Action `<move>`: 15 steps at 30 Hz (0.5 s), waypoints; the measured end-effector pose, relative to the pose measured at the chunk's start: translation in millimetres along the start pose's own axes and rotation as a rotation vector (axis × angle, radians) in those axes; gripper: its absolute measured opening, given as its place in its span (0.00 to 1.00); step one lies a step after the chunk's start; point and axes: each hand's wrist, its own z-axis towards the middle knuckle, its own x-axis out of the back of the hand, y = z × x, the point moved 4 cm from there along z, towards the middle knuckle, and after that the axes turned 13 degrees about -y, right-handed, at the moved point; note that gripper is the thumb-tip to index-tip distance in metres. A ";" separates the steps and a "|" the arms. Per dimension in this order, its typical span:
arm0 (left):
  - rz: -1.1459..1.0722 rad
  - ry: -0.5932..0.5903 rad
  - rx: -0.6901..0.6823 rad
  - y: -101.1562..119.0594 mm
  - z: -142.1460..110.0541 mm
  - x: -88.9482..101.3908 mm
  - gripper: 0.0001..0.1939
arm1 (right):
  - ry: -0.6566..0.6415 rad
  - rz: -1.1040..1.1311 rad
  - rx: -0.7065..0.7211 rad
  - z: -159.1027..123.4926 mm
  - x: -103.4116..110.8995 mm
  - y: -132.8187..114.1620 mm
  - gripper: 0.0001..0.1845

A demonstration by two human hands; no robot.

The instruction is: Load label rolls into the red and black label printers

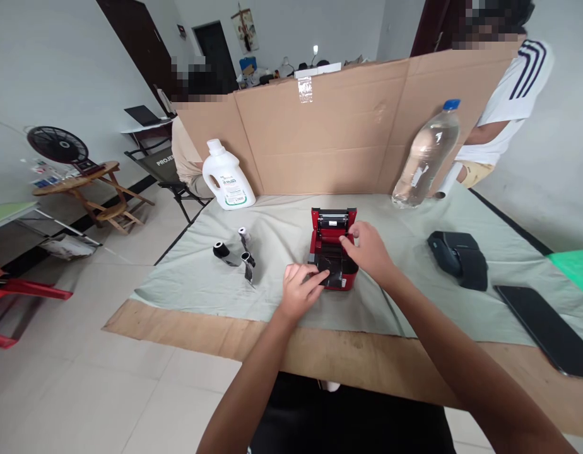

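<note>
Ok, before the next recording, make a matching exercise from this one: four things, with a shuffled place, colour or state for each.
1. red device
2. left hand
3. clear bottle
4. jug

A. topped with a blue cap
B. white, near the cardboard's left end
C. lid raised
D. fingers at black sheet

Pairs: 1-C, 2-D, 3-A, 4-B

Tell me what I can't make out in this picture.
All in the head view:
Part of the red device, covered by black film and the left hand.
Fine print on the white jug, too small to read.
The rest of the green item, cut off by the right edge.
</note>
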 end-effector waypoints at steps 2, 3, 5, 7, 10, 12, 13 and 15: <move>-0.002 -0.014 -0.046 2.3 -0.7 1.5 0.12 | 0.166 0.218 -0.009 -2.0 9.6 11.0 0.15; -0.006 -0.016 -0.066 2.9 -0.9 2.5 0.12 | 0.183 0.309 -0.009 0.3 11.1 15.2 0.16; -0.016 -0.010 -0.093 3.1 -1.0 4.8 0.10 | 0.174 0.453 -0.008 7.1 10.9 20.8 0.16; -0.028 0.000 -0.101 2.6 -1.0 6.2 0.09 | 0.198 0.546 0.004 10.6 10.1 23.0 0.15; -0.030 0.018 -0.073 2.5 0.8 4.7 0.10 | 0.215 0.602 0.044 5.4 6.5 22.6 0.17; -0.033 0.037 -0.021 3.0 5.8 1.6 0.11 | 0.185 0.600 0.070 -0.5 2.3 21.3 0.16; -0.036 0.052 0.013 3.2 9.5 0.2 0.12 | 0.176 0.596 0.083 -3.1 0.4 20.9 0.16; -0.047 0.090 0.072 3.4 18.3 -1.1 0.12 | 0.186 0.590 0.111 -6.0 -1.8 20.5 0.15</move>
